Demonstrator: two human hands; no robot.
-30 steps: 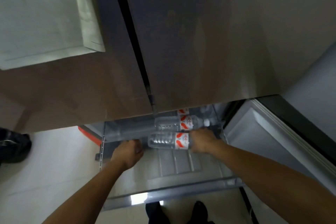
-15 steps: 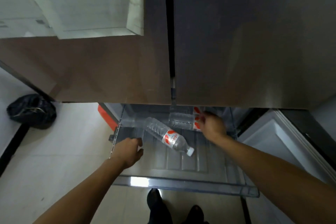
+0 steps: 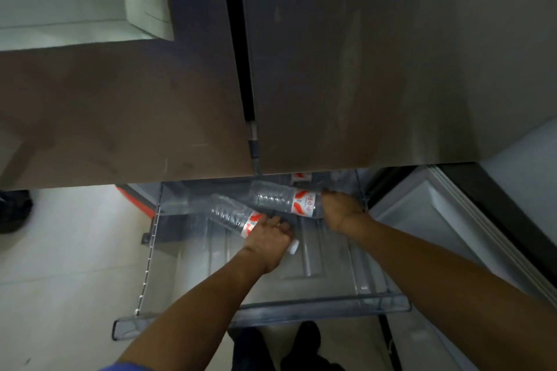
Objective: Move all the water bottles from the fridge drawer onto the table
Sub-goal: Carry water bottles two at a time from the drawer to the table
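Nothing can be read. The rear water bottle [image 3: 272, 197] has a white label with red marks and small dark characters, too blurred to make out; the front water bottle [image 3: 227, 214] shows only red marks.

fridge doors [image 3: 361, 69]: brushed metal, dull satin sheen, smudged
drawer [image 3: 331, 306]: clear plastic, glossy, ribbed base
left bottle [image 3: 229, 215]: clear ridged plastic, glossy red-white label
right bottle [image 3: 280, 197]: same plastic, same label
floor [image 3: 75, 250]: pale tile, smooth, low gloss

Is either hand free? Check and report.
No: the left hand grips the near bottle and the right hand grips the far bottle, both inside the drawer.
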